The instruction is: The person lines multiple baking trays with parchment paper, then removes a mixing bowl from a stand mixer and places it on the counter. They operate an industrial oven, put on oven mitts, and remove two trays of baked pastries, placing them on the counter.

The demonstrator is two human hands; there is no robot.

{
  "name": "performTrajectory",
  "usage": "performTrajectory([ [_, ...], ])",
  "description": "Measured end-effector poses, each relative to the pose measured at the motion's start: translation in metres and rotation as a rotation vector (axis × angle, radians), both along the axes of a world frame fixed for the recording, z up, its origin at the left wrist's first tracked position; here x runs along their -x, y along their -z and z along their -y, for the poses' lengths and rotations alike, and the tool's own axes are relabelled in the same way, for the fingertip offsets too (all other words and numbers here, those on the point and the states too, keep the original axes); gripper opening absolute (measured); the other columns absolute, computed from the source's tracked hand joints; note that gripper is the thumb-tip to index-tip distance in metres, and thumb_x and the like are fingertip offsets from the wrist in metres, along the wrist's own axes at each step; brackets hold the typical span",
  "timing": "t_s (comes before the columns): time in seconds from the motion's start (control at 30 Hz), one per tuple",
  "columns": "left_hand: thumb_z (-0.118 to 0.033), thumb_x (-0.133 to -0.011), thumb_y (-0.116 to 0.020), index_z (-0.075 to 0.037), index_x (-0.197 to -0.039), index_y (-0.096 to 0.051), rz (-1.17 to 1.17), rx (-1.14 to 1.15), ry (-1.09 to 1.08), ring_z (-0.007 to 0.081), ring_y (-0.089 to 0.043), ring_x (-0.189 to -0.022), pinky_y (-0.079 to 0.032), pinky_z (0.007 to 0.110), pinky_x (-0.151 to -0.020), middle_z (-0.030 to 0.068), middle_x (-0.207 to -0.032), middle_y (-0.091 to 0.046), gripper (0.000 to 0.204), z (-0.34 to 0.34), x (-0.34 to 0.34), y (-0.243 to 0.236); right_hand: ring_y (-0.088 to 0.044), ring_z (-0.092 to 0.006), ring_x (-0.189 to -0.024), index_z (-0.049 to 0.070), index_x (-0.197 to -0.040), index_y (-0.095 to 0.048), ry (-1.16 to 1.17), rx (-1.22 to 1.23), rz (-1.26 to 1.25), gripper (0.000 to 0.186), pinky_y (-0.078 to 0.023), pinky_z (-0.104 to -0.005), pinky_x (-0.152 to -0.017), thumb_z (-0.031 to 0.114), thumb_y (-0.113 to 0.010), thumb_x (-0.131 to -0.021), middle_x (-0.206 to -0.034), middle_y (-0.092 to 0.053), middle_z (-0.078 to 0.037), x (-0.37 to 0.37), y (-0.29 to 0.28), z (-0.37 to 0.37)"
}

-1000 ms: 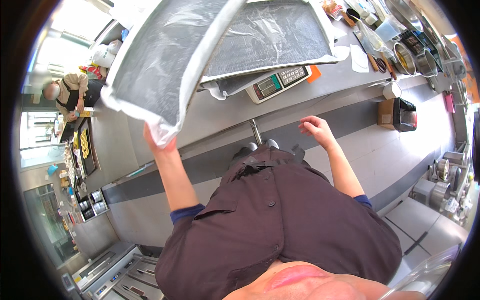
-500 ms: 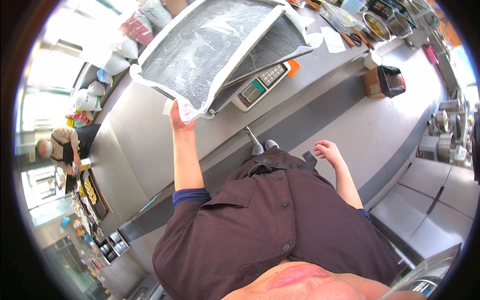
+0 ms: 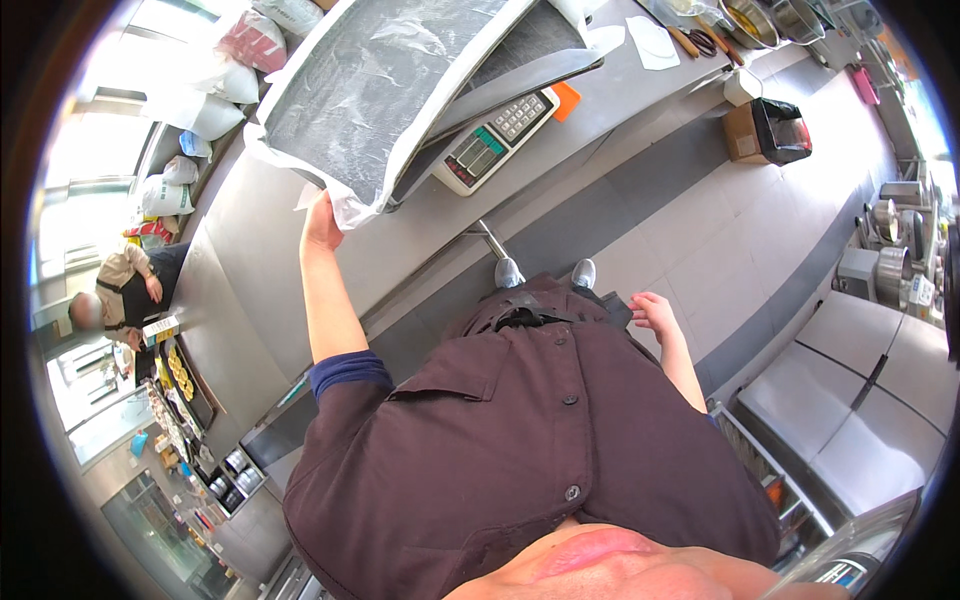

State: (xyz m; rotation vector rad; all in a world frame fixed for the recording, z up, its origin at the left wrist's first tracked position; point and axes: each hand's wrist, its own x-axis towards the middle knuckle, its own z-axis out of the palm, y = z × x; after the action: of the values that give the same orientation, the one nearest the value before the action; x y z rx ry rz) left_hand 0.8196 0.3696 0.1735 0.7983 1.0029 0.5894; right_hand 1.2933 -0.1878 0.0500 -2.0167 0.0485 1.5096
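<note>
My left hand (image 3: 322, 222) is closed on the near left corner of a dark baking tray (image 3: 375, 95), where white translucent film or paper folds over the rim. A whitish film, streaked with pale smears, covers the tray's surface. Beneath it, turned at an angle, lies another dark tray (image 3: 525, 85) with its corner sticking out to the right. A digital scale (image 3: 497, 143) with a keypad stands on the steel table, right of the trays and partly overlapped by them. Away from the table, my right hand (image 3: 654, 314) hangs at my side with loosely curled fingers, holding nothing.
The steel worktable (image 3: 255, 250) curves along my front. An orange piece (image 3: 566, 101) lies by the scale, near scissors (image 3: 702, 42) and metal bowls (image 3: 748, 22). A lined cardboard bin (image 3: 745, 140) stands on the floor. At far left, a co-worker (image 3: 125, 285) stands near filled trays.
The trays and scale appear farther left in view, my left hand still on the corner. My feet are wider apart. My right hand has dropped closer to my body.
</note>
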Motion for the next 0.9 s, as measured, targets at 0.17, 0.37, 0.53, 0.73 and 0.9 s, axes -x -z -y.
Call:
performTrajectory([
  [0.17, -0.019, -0.102, -0.055, -0.005, -0.120, -0.068, -0.215, 0.009, -0.004, 0.0211, -0.071, -0.101, -0.057, 0.039, -0.089, 0.0050, -0.106, -0.074, 0.027, 0.003, -0.002, -0.009, -0.075, -0.0204, -0.084, 0.006, -0.121, -0.068, 0.012, 0.026, -0.056, 0.029, -0.057, -0.0351, -0.071, 0.026, -0.063, -0.100, -0.106, -0.076, -0.010, -0.044, 0.037, 0.053],
  [0.37, -0.016, -0.096, -0.063, -0.010, -0.135, -0.061, -0.499, -0.107, -0.094, 0.0227, -0.070, -0.104, -0.058, 0.043, -0.082, 0.0059, -0.116, -0.071, 0.040, 0.032, -0.029, -0.030, -0.075, -0.0213, -0.082, 0.006, -0.122, -0.066, 0.051, 0.055, -0.080, 0.030, -0.057, -0.0358, -0.068, 0.024, -0.062, -0.099, -0.105, -0.076, -0.011, -0.112, 0.075, 0.138],
  [0.53, -0.025, -0.099, -0.057, -0.018, -0.144, -0.058, -0.532, -0.133, -0.284, 0.0235, -0.070, -0.105, -0.058, 0.047, -0.080, 0.0042, -0.124, -0.070, 0.045, 0.067, -0.050, -0.040, -0.074, -0.0240, -0.083, 0.005, -0.125, -0.065, -0.165, 0.119, 0.101, 0.032, -0.057, -0.0368, -0.068, 0.024, -0.061, -0.099, -0.106, -0.076, -0.013, -0.164, 0.090, 0.206],
  [0.73, -0.030, -0.101, -0.050, -0.002, -0.118, -0.069, -1.045, -0.789, -0.984, 0.0328, -0.069, -0.099, -0.054, 0.047, -0.085, 0.0159, -0.110, -0.073, 0.037, 0.125, -0.073, 0.000, -0.074, -0.0263, -0.086, 0.003, -0.124, -0.064, -0.116, 0.059, 0.090, 0.032, -0.059, -0.0381, -0.070, 0.023, -0.061, -0.099, -0.108, -0.075, -0.015, -0.195, 0.080, 0.226],
  [0.9, -0.021, -0.100, -0.058, 0.000, -0.103, -0.070, -0.988, -0.717, -0.658, 0.0322, -0.070, -0.099, -0.054, 0.044, -0.091, 0.0178, -0.102, -0.074, 0.024, 0.207, -0.170, 0.076, -0.074, -0.0240, -0.081, 0.001, -0.117, -0.068, 0.049, 0.077, 0.084, 0.029, -0.058, -0.0361, -0.067, 0.025, -0.061, -0.101, -0.103, -0.076, -0.013, -0.190, 0.054, 0.203],
])
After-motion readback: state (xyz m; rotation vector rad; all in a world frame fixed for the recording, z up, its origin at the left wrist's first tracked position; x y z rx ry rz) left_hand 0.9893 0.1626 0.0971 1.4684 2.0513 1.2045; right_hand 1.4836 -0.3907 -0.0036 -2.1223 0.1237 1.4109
